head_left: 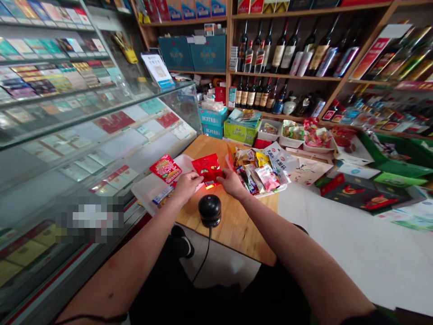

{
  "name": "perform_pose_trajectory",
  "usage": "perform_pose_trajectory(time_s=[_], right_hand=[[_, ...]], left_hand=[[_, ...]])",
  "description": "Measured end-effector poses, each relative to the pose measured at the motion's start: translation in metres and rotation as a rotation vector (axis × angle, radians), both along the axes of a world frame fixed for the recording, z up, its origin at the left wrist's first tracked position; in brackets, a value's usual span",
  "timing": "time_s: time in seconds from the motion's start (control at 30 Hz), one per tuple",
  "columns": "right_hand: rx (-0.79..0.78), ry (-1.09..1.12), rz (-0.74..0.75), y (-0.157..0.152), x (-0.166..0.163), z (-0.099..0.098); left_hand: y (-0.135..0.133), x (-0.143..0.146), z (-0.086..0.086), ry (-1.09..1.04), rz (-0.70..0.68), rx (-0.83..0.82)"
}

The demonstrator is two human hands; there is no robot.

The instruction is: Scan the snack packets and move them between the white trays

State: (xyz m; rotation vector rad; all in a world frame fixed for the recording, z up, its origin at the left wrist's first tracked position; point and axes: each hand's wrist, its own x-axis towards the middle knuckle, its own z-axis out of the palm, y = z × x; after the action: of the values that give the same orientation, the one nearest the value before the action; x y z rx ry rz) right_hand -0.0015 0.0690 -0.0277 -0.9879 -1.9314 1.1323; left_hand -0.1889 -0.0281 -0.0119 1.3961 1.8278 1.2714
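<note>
Both of my hands hold a red snack packet above a small wooden table. My left hand pinches its lower left edge and my right hand pinches its lower right edge. A black dome-shaped barcode scanner stands just in front of my hands, and a red glow shows on the packet's lower edge. Another red packet lies on a white tray to the left.
A white tray of several snack packets sits to the right of my hands. A glass display counter runs along the left. Shelves of bottles and boxes of goods stand behind. The scanner's cable hangs off the table's front edge.
</note>
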Motion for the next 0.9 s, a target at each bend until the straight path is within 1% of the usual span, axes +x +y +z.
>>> perform_pose_trajectory(time_s=[0.23,0.33,0.4,0.5,0.57,0.67,0.9], right_hand=[[-0.053,-0.075,0.039,0.006,0.001,-0.031],[-0.072,-0.091,0.058,0.005,-0.001,-0.044],[-0.07,-0.091,0.062,0.005,-0.002,-0.052],[-0.054,-0.107,0.045,0.006,-0.004,-0.056],[-0.045,-0.122,0.044,0.006,-0.004,-0.053],[-0.028,-0.129,0.041,0.005,-0.003,-0.043],[0.012,-0.041,0.055,-0.003,0.008,-0.02]], left_hand=[[0.007,-0.007,-0.036,0.012,-0.032,-0.074],[0.007,-0.009,-0.046,0.04,-0.029,-0.099],[0.007,-0.01,-0.049,0.058,-0.033,-0.102],[0.008,-0.012,-0.049,0.08,-0.039,-0.095],[0.008,-0.012,-0.046,0.062,-0.032,-0.088],[0.008,-0.011,-0.039,0.036,-0.023,-0.073],[0.007,0.0,-0.016,0.084,-0.034,-0.048]])
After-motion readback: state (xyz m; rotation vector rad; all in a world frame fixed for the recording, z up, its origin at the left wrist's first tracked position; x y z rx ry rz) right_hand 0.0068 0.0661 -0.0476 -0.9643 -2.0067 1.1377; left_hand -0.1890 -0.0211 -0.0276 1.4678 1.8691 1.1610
